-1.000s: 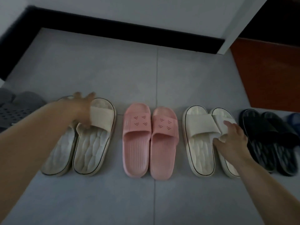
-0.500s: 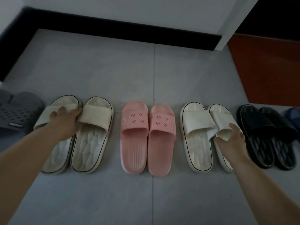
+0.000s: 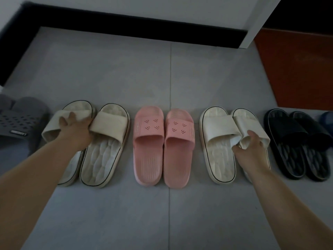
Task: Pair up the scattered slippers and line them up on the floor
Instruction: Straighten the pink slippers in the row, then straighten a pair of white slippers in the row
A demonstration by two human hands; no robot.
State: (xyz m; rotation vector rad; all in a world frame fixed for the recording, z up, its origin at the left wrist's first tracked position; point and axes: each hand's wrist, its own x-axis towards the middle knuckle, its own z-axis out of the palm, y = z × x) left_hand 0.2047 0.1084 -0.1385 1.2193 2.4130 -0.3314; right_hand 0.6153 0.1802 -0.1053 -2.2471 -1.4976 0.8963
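Slippers lie in a row on the grey tiled floor [image 3: 126, 74], toes pointing away from me. My left hand [image 3: 73, 130] grips the strap of the left beige slipper [image 3: 54, 125], whose mate [image 3: 106, 141] lies beside it. A pink pair [image 3: 163, 145] sits in the middle. My right hand [image 3: 252, 150] grips the strap of the right cream slipper [image 3: 252, 123]; its mate [image 3: 218, 141] touches it on the left. A black pair [image 3: 297, 143] lies at the right, a grey pair [image 3: 19, 121] at the far left.
A white wall with a black skirting board [image 3: 126, 20] runs along the back. A white door frame post [image 3: 255, 20] stands at the back right, with a reddish-brown floor area [image 3: 295, 69] beyond it. A blue slipper tip [image 3: 327, 118] shows at the right edge.
My left hand has drawn back from the beige toes onto the left beige strap. My right hand has curled around the right cream slipper's strap. The slippers have stayed in their row.
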